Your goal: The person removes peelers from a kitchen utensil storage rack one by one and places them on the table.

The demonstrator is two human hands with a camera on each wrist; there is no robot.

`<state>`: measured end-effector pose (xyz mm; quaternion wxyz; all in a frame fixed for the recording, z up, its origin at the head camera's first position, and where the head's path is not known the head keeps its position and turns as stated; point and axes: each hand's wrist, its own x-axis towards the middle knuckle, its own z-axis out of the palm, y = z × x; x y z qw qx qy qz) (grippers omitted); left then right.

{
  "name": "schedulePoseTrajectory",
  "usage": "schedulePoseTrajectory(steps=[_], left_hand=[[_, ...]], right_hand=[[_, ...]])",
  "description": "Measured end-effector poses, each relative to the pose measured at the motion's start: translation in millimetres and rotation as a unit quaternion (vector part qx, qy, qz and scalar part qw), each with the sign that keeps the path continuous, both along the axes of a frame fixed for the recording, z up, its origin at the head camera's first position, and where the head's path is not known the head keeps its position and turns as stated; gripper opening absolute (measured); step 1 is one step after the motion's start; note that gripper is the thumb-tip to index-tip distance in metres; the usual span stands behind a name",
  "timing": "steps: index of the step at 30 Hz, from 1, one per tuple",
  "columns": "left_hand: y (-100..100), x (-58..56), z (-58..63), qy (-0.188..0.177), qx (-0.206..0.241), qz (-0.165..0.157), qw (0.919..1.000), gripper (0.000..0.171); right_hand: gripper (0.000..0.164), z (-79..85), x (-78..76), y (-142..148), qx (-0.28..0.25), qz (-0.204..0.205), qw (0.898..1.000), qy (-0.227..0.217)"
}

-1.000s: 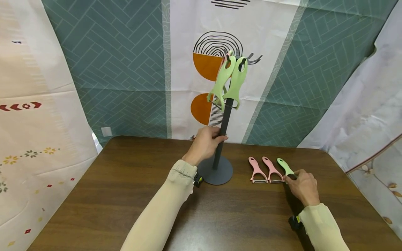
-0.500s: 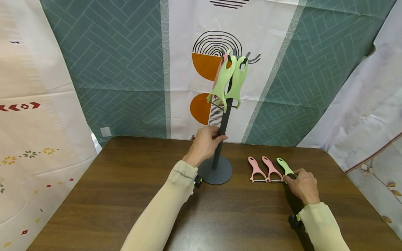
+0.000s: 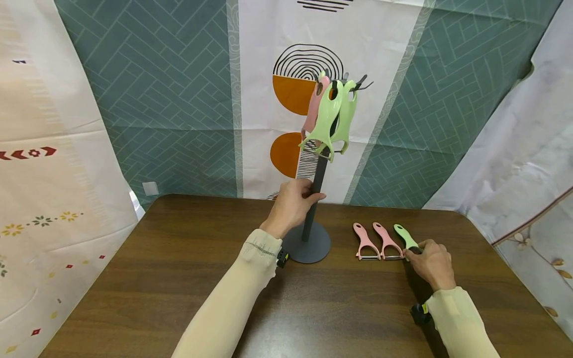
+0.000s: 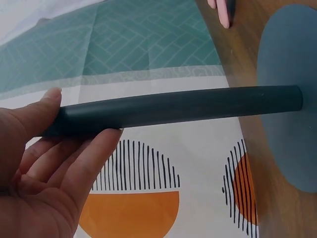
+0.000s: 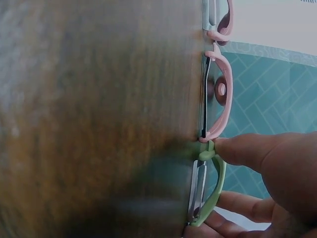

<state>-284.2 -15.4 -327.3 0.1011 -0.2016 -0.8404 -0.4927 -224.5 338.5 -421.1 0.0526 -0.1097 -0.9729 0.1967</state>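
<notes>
My left hand (image 3: 291,206) grips the dark pole (image 4: 183,108) of a hook stand, thumb on one side and fingers on the other. Two green peelers (image 3: 328,117) and a pink peeler (image 3: 314,110) hang from hooks at its top; part of another green one shows behind. At the right, my right hand (image 3: 433,264) pinches the head of a green peeler (image 5: 218,186) that lies on the table, thumb at one side and fingers at the other. Two pink peelers (image 3: 384,235) lie in a row to its left, the nearer one right at my thumb.
The stand's round grey base (image 3: 315,251) rests on the brown wooden table (image 3: 179,278). Free hooks (image 3: 364,83) stick out at its top right. A patterned cloth (image 3: 179,99) hangs behind the table, with white cloths at both sides.
The top of the stand has turned, carrying the hanging green peelers to the right and bringing the hanging pink one more into view. The right hand has stayed on the green peeler.
</notes>
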Motion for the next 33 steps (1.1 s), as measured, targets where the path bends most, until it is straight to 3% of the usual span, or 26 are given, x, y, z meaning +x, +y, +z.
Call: schedulePoseTrajectory(steps=[5,8,15,22,33], left_hand=[[-1.0,1.7,4.6,-0.025,-0.021,0.004,0.9995,0.037],[-1.1,3.0,7.2,-0.027,-0.025,-0.011,0.9993,0.04],[-2.6,3.8,10.7,-0.028,-0.015,-0.04,0.9987,0.029],[-6.1,-1.2,13.7,-0.019,-0.022,-0.038,0.9989,0.021],[-4.3,-1.3,16.6,-0.034,-0.047,-0.033,0.9977,0.015]], right_hand=[[0.061,1.3,0.0,-0.7,-0.006,-0.002,1.0,-0.007],[0.062,1.8,0.1,-0.7,-0.006,-0.001,1.0,-0.011],[0.062,2.7,-0.5,-0.6,-0.011,-0.009,1.0,-0.021],[0.066,4.8,-1.6,-1.4,-0.015,-0.009,0.999,-0.032],[0.071,6.3,-0.3,1.2,-0.022,-0.021,0.998,-0.052]])
